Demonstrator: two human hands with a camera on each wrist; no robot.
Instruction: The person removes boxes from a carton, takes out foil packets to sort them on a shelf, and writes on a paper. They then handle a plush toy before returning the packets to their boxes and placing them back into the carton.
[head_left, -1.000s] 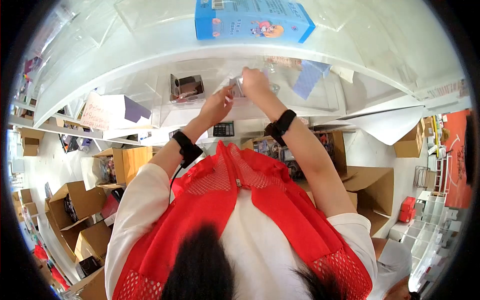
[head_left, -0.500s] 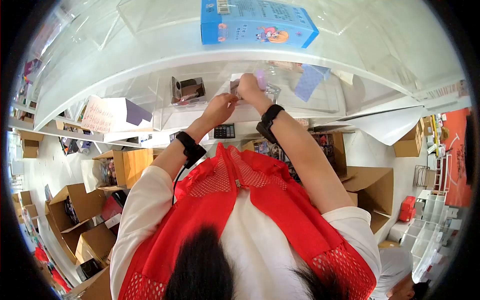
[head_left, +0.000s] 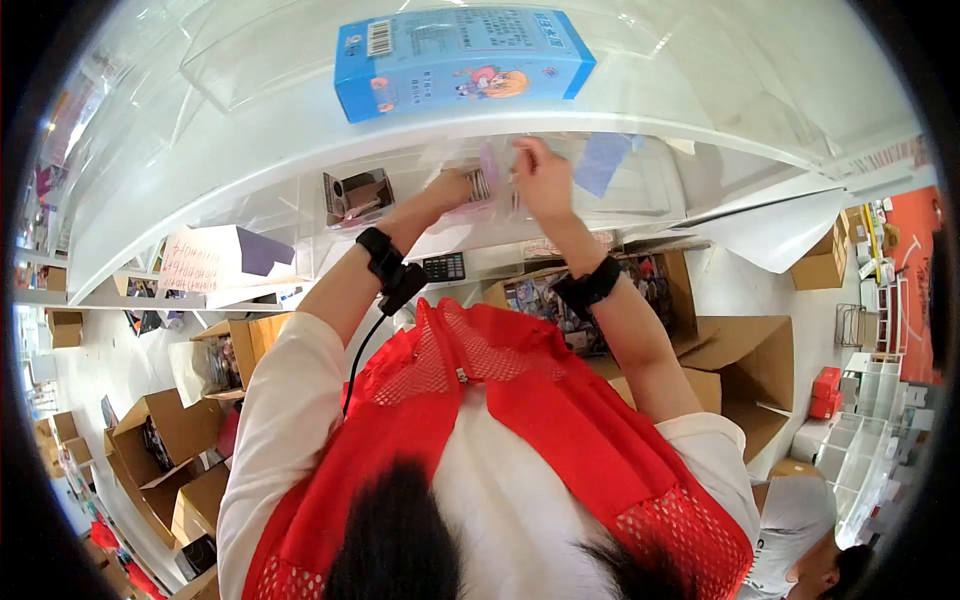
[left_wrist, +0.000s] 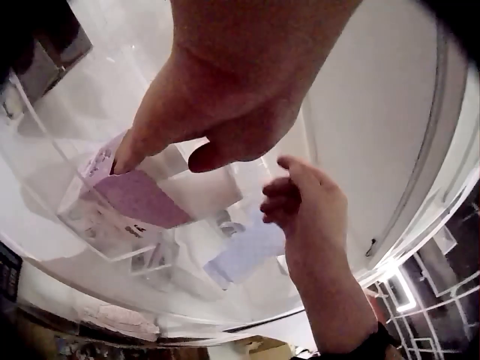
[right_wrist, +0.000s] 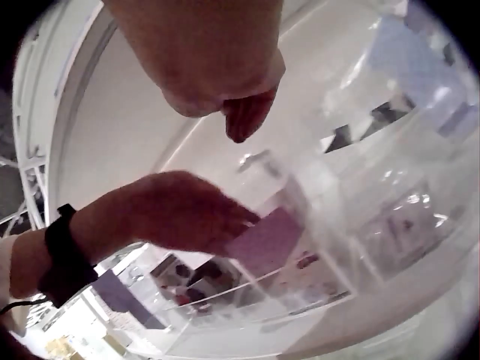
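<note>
My left hand (head_left: 450, 188) is at a small pink box (left_wrist: 146, 199), with fingertips over its rim and the thumb near a pale flap. Thin pieces stand inside the box in the head view, and its lilac flap (right_wrist: 266, 241) hides part of my fingers in the right wrist view. To the right, my right hand (head_left: 543, 182) hangs in the air, apart from the box, its fingers loosely bent around nothing. Both hands are over a clear plastic bin (head_left: 640, 205). Left of them in the bin sits an open printed box (head_left: 357, 195) with a dark interior.
A blue printed box (head_left: 465, 62) lies on the clear shelf above the hands. A lilac-blue sheet (head_left: 603, 162) is right of my right hand. Nearer my body are a calculator (head_left: 444, 267) and a carton (head_left: 680, 285) of packets. Another person (head_left: 800, 515) is behind at the right.
My right hand has come away from the small box and moved right, its fingers loosening. My left hand has moved onto the box. The blue box appears farther left as the view shifted.
</note>
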